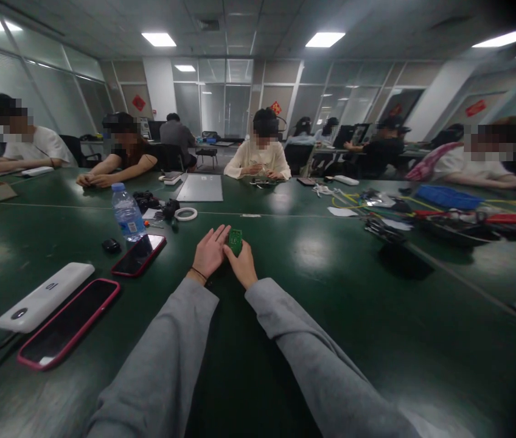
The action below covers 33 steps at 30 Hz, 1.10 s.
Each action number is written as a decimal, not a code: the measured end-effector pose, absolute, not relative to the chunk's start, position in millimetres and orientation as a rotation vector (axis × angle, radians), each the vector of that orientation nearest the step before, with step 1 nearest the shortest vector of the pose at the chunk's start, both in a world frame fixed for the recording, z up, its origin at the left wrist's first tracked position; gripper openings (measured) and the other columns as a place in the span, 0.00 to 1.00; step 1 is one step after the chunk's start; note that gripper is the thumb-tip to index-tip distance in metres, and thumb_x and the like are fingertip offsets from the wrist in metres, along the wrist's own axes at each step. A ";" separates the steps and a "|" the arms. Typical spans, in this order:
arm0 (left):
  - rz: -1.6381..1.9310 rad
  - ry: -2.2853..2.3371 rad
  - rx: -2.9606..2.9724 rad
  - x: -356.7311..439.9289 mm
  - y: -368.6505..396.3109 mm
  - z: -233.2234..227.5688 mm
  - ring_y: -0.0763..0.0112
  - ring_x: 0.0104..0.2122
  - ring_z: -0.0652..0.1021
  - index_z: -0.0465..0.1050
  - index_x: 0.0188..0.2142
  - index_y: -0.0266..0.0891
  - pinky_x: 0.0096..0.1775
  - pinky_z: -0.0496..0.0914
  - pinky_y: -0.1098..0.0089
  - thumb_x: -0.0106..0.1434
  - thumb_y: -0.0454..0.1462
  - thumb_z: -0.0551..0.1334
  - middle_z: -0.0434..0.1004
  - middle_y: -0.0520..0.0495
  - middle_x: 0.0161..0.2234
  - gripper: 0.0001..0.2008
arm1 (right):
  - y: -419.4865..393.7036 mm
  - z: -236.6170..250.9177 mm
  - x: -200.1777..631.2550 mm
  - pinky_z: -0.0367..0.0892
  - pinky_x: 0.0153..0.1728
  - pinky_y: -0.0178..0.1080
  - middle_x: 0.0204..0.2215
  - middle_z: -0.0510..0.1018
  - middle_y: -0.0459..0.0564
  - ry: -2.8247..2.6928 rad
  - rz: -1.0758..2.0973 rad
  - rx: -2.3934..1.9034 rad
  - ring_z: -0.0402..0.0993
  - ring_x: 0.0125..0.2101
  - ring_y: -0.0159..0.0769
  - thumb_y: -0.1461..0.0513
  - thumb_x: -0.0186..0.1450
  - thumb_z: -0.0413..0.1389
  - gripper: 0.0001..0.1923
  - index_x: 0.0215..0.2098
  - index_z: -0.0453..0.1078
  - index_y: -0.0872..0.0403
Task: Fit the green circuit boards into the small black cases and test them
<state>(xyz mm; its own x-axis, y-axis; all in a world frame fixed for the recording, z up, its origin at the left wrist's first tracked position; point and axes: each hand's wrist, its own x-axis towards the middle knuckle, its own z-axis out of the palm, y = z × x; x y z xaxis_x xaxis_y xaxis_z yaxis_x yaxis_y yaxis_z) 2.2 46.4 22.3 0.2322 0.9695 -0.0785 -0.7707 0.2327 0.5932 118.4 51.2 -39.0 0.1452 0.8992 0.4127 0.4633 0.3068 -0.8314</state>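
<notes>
A small green circuit board (pixel 235 241) is held in my right hand (pixel 243 265), the thumb lying along its lower left edge. The fingers behind the board are mostly hidden. Just to the left, my left hand (pixel 210 252) is turned palm up, its fingers stretched out and their tips close to the board's left edge. Whether those fingertips touch the board I cannot tell. Both hands are over the dark green table (pixel 313 304), in front of me.
To the left are a water bottle (pixel 128 213), two phones (pixel 139 255) in red cases, a white power bank (pixel 45 297) with a cable, and a tape roll (pixel 185 214). Cables and a blue tray (pixel 448 198) lie at right. A person (pixel 258 149) sits opposite; others sit around.
</notes>
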 end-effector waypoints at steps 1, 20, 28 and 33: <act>1.233 0.427 0.526 3.2 45.6 22.5 0.67 0.54 0.68 0.68 0.50 0.42 0.46 0.70 0.68 0.65 0.40 0.49 0.69 0.45 0.53 0.17 | 54.7 -40.6 120.2 0.58 0.54 0.47 0.47 0.66 0.59 -1.420 0.572 -1.319 0.62 0.50 0.44 0.48 0.58 0.54 0.31 0.53 0.58 0.58; 1.306 0.485 0.309 -27.1 80.2 -20.5 0.68 0.44 0.76 0.69 0.42 0.38 0.45 0.70 0.65 0.61 0.33 0.53 0.76 0.43 0.42 0.11 | 29.8 1.9 254.0 0.72 0.30 0.34 0.36 0.76 0.56 -1.241 1.877 -1.112 0.75 0.32 0.34 0.55 0.65 0.49 0.18 0.45 0.66 0.61; 1.289 0.455 0.306 -26.3 82.9 -19.5 0.69 0.43 0.76 0.69 0.38 0.38 0.44 0.69 0.66 0.60 0.33 0.55 0.77 0.46 0.39 0.07 | 13.9 17.1 393.4 0.67 0.31 0.39 0.40 0.73 0.67 -1.031 1.439 -1.504 0.74 0.29 0.34 0.55 0.67 0.46 0.21 0.48 0.67 0.63; 1.278 0.456 0.310 -27.4 88.3 -22.3 0.69 0.44 0.75 0.69 0.38 0.38 0.45 0.69 0.66 0.60 0.34 0.55 0.76 0.45 0.41 0.07 | 22.0 30.0 463.8 0.67 0.35 0.39 0.47 0.68 0.72 -0.940 0.807 -1.521 0.74 0.39 0.36 0.59 0.68 0.47 0.22 0.56 0.61 0.63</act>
